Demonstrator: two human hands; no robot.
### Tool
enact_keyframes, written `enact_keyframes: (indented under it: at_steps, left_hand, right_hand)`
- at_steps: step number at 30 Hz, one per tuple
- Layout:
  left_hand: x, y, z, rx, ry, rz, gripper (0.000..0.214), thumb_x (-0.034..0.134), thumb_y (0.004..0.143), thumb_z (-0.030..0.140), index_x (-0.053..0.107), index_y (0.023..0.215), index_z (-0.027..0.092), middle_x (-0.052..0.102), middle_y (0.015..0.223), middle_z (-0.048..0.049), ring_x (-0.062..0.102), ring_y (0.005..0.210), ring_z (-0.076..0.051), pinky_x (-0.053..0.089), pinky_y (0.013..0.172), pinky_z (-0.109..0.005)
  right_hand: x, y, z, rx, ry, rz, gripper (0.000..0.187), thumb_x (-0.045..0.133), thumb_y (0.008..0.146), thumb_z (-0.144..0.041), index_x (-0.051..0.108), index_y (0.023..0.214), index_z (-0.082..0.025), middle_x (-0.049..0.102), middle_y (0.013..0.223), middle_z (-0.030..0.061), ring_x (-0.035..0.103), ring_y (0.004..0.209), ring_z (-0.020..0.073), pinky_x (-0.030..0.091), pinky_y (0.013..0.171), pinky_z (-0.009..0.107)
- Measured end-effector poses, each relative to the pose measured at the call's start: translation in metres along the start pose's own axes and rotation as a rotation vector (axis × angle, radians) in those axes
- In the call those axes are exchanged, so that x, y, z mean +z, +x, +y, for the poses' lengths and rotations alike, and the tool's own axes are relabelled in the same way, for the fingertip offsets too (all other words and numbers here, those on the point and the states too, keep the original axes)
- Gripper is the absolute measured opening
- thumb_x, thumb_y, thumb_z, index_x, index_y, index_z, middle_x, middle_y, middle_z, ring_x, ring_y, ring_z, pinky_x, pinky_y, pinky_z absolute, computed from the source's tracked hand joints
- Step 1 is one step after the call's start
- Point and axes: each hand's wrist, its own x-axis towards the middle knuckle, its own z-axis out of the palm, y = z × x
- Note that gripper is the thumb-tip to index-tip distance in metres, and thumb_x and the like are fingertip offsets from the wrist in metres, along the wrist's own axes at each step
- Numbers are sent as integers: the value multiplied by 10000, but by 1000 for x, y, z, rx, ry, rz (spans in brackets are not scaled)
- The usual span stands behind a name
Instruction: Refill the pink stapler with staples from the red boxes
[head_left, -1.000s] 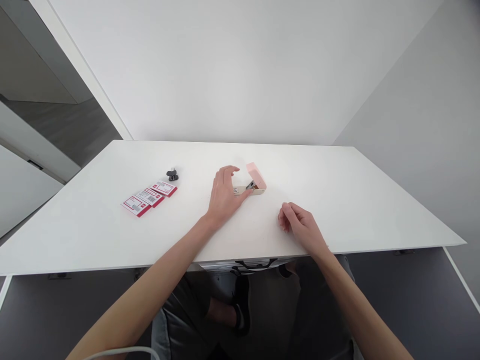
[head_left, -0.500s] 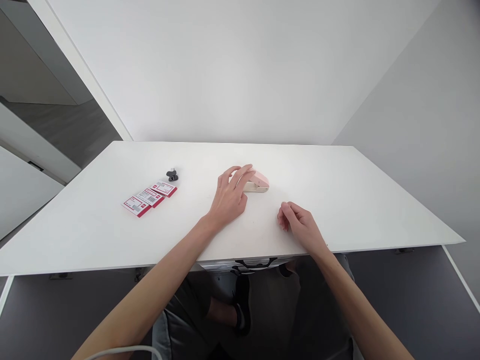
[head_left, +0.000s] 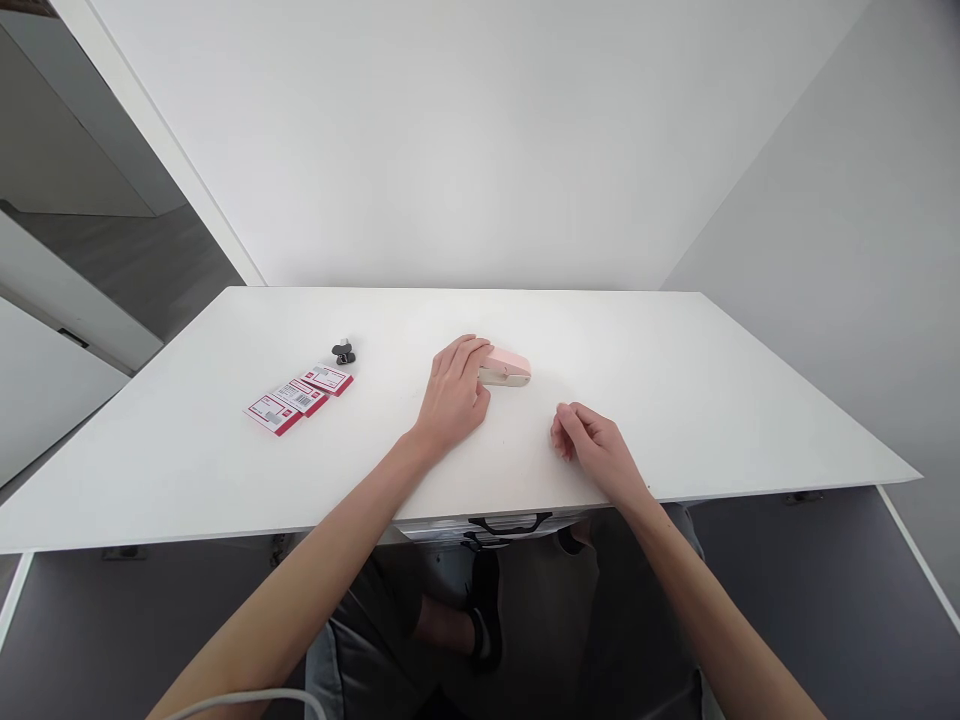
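Observation:
A small stapler (head_left: 505,366) with a pink top and a cream base lies on the white table (head_left: 720,400). Over its left end sit the fingers of my left hand (head_left: 451,400), pressing on the pink top, with the thumb low at the near side. That end of the stapler is hidden under the fingers. My right hand (head_left: 592,448) rests near the front edge, right of the stapler and apart from it. Its fingers are curled in a loose fist, and nothing shows in them.
Three red-and-white printed cards (head_left: 300,397) lie overlapping in a slanting row on the left of the table. Just behind them is a small black clip-like object (head_left: 343,352). A drawer unit with a dark handle (head_left: 511,524) stands under the front edge. A wall rises behind.
My left fingers have pushed the stapler's pink top down, so it lies flatter against the base. My right hand has stayed in its place.

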Motion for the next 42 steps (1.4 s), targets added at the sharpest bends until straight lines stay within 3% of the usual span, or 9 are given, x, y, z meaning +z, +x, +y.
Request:
enact_keyframes:
  at_steps: [11,21,24,28,34,36,38,39,42]
  left_hand:
    - [-2,-2,2,9,-9,23,613,479,852,29,467,1434,219,539,1504,-130,440,1471,-297,399,1197,-528]
    - [-7,-11,0,-135,-16,115,576,513,890,103,406,1442,229,424,1507,-168,413,1416,-323,433,1149,-539]
    - [-21,-21,-5,-106,65,102,570,522,902,115,406,1449,227,426,1504,-177,410,1420,-337,411,1154,-562]
    - [-58,-44,-32,-75,271,78,504,534,934,161,452,1429,203,446,1506,-196,395,1447,-361,348,1184,-573]
    - [-114,-74,-84,-282,493,131,527,610,921,388,513,1384,156,482,1475,-227,422,1401,-415,311,1169,-578]
    - [-121,-78,-92,-347,517,159,597,630,892,453,507,1388,143,519,1441,-221,435,1386,-412,303,1171,-563]
    - [-122,-80,-95,-408,535,171,667,633,868,498,488,1400,123,563,1396,-221,437,1379,-413,279,1180,-562]
    - [-121,-80,-96,-440,541,170,692,627,863,514,477,1406,113,582,1375,-223,433,1381,-416,261,1186,-569]
    - [-118,-81,-95,-533,549,148,739,598,863,542,448,1423,84,630,1327,-238,420,1389,-428,217,1194,-593]
  right_hand:
    - [0,0,3,-12,34,-10,531,496,1013,-685,571,723,-247,587,697,3,526,656,177,441,664,323]
    - [1,3,9,-45,19,-14,547,485,1012,-696,579,724,-240,594,690,1,522,642,169,440,666,314]
    - [2,3,9,-43,3,-17,545,483,1007,-701,573,729,-241,599,692,-1,527,645,169,441,668,309]
    - [4,2,8,-41,-18,-11,484,523,1000,-670,572,783,-241,614,726,-9,529,643,157,442,667,306]
    - [8,20,12,25,-74,35,397,608,944,-635,591,1067,-257,627,738,-29,533,571,153,433,570,296]
    - [13,34,15,-26,-120,97,479,647,903,-618,581,1205,-252,697,991,36,612,660,168,480,583,305]
    - [18,50,18,-103,-153,149,597,675,869,-590,540,1343,-253,616,1361,111,671,784,177,534,630,322]
    - [21,58,19,-121,-173,154,646,685,859,-574,518,1397,-258,567,1447,121,680,809,177,550,654,331]
    - [27,76,20,-109,-258,125,688,684,860,-527,494,1468,-268,642,1366,93,663,777,178,555,690,351]
